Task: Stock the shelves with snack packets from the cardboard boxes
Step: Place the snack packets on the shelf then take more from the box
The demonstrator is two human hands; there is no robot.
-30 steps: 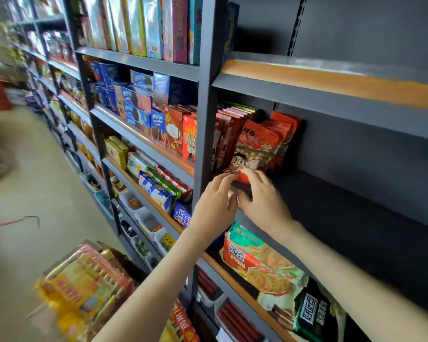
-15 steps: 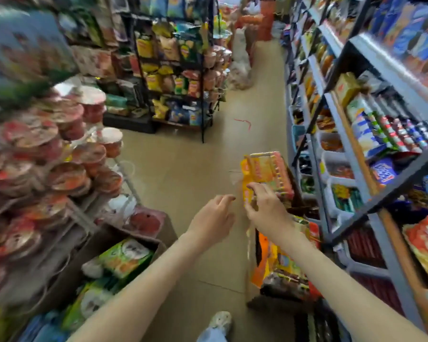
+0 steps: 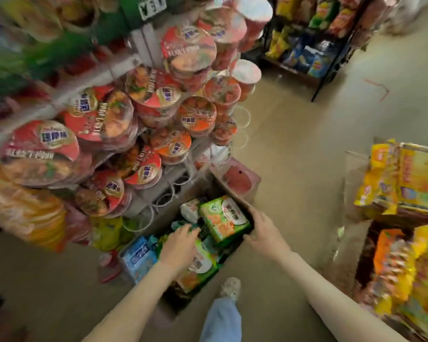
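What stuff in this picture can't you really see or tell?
All in the head view:
- The bottom of the cardboard box is hidden by packets and both hands.
- The left hand covers what lies under it, and its grip is unclear.
- Blur hides whether the right hand holds the green packet or the box edge.
- The yellow packets are cut off by the right edge.
- The writing on the noodle bowls is smeared by motion blur.

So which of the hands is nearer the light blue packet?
Left. The left hand reaches among green packets beside the light blue packet; the right hand is farther away, beyond the top green packet.
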